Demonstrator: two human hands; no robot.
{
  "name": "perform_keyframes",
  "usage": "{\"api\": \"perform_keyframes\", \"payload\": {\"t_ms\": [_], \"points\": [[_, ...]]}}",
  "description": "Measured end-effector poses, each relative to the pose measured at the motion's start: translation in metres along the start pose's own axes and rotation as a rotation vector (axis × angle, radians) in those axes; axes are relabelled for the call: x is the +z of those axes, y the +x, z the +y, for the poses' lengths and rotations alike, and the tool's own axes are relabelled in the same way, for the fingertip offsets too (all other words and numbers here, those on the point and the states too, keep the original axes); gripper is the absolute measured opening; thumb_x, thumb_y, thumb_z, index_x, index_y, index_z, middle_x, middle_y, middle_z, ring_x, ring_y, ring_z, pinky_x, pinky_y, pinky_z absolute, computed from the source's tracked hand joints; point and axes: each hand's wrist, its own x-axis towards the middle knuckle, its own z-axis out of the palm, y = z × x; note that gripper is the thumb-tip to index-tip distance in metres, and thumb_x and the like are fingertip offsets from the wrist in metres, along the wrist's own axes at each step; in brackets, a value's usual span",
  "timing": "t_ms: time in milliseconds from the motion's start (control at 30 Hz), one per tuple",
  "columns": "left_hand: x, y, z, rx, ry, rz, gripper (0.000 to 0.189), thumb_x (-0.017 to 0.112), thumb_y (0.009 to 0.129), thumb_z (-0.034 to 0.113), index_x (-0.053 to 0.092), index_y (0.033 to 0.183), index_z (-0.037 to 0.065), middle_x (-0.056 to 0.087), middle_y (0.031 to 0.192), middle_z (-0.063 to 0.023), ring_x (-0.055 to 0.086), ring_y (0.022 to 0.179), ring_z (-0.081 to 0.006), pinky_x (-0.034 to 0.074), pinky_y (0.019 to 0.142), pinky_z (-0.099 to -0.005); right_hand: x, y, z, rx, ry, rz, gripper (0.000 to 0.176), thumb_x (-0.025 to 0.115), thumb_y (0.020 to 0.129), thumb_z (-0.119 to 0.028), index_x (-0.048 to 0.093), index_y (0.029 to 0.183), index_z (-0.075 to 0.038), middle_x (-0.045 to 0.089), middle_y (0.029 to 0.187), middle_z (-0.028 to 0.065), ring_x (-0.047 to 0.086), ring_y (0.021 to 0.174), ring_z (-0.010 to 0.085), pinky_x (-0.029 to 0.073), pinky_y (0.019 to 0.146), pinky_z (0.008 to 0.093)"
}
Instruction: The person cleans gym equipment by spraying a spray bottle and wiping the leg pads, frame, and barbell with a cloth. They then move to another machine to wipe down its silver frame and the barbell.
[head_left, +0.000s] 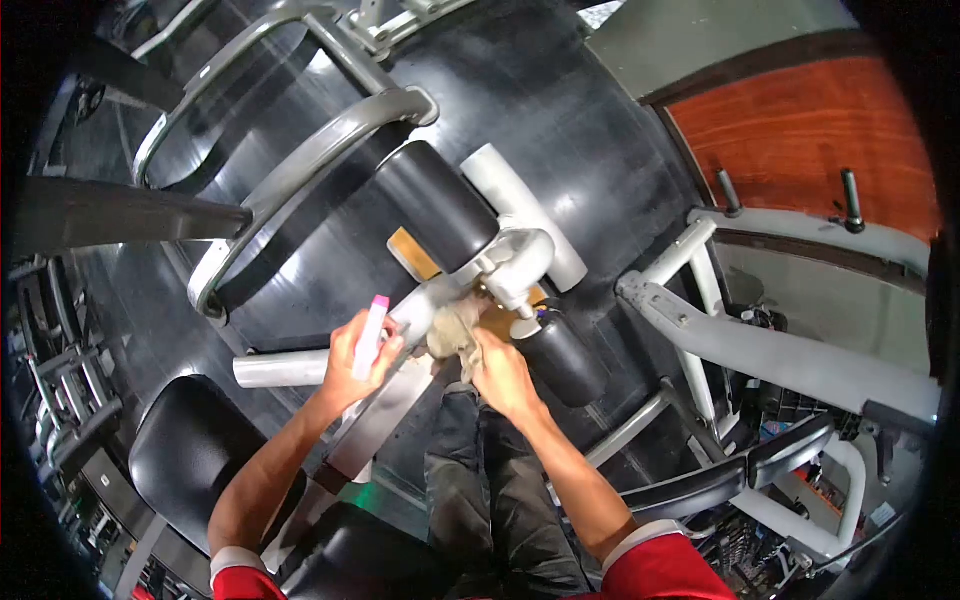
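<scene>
My left hand [350,365] is closed around a slim white bottle [369,345] with a pink top, held upright beside the machine's pale frame. In my right hand [503,378] is a crumpled beige cloth [454,333], pressed against the grey-white metal joint [520,265] of an exercise machine. A black roller pad [437,205] lies just beyond the cloth. Another black roller pad [565,360] sits close to the right of my right hand. Part of the joint is hidden behind the cloth and fingers.
A black seat pad [195,445] is at lower left. Curved metal tubes [300,165] rise at upper left. A grey machine frame [760,350] stands on the right, before a reddish wooden panel [810,140]. Dark rubber flooring [530,90] lies beneath.
</scene>
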Motion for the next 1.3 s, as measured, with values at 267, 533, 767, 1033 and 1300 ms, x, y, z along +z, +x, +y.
{"api": "perform_keyframes", "payload": {"t_ms": [267,533,767,1033,1300], "points": [[0.022,-0.040,0.049,0.074,0.017,-0.007,0.015,0.066,0.089,0.009,0.056,0.097,0.001,0.061,0.076,-0.0043,0.058,0.056,-0.0087,0.045,0.051,-0.0239,-0.052,0.016,0.053,-0.474,-0.612,0.155,0.030,0.058,0.083,-0.007,0.063,0.112,-0.010,0.067,0.112,0.0100,0.059,0.117,0.0284,0.042,0.101,0.0423],[0.045,-0.119,0.085,0.012,0.011,0.094,0.021,0.073,0.081,0.007,0.061,0.098,0.002,0.059,0.080,-0.0051,0.053,0.057,-0.0114,0.045,0.055,-0.0279,-0.043,0.006,0.040,-0.244,-1.016,-0.303,0.032,0.060,0.083,-0.019,0.067,0.114,-0.014,0.070,0.105,0.0098,0.065,0.109,0.0263,0.047,0.099,0.0409],[0.081,-0.187,0.125,-0.056,-0.164,0.137,0.054,0.074,0.080,-0.001,0.044,0.124,-0.001,0.046,0.109,-0.0089,0.059,0.069,-0.0137,0.050,0.060,-0.0281,-0.075,-0.094,0.062,0.121,0.168,-0.123,0.040,0.061,0.093,-0.033,0.061,0.118,-0.001,0.069,0.098,0.0166,0.065,0.095,0.0244,0.048,0.087,0.0367],[0.118,-0.249,0.188,0.074,-0.139,-0.090,0.046,0.070,0.083,-0.001,0.046,0.123,0.002,0.052,0.113,-0.0076,0.057,0.073,-0.0116,0.048,0.065,-0.0269,-0.070,-0.237,0.121,0.222,1.217,0.122,0.068,0.055,0.085,-0.009,0.026,0.146,-0.007,0.038,0.145,0.0140,0.045,0.125,0.0210,0.042,0.101,0.0343],[0.155,-0.330,0.199,0.095,-0.400,-0.087,0.040,0.060,0.091,-0.003,0.041,0.126,0.002,0.054,0.115,-0.0105,0.057,0.071,-0.0102,0.052,0.067,-0.0267,-0.088,-0.412,0.185,-0.059,1.505,0.306,0.058,0.054,0.086,-0.005,0.036,0.141,0.000,0.058,0.125,0.0194,0.063,0.109,0.0345,0.051,0.098,0.0451]]}}
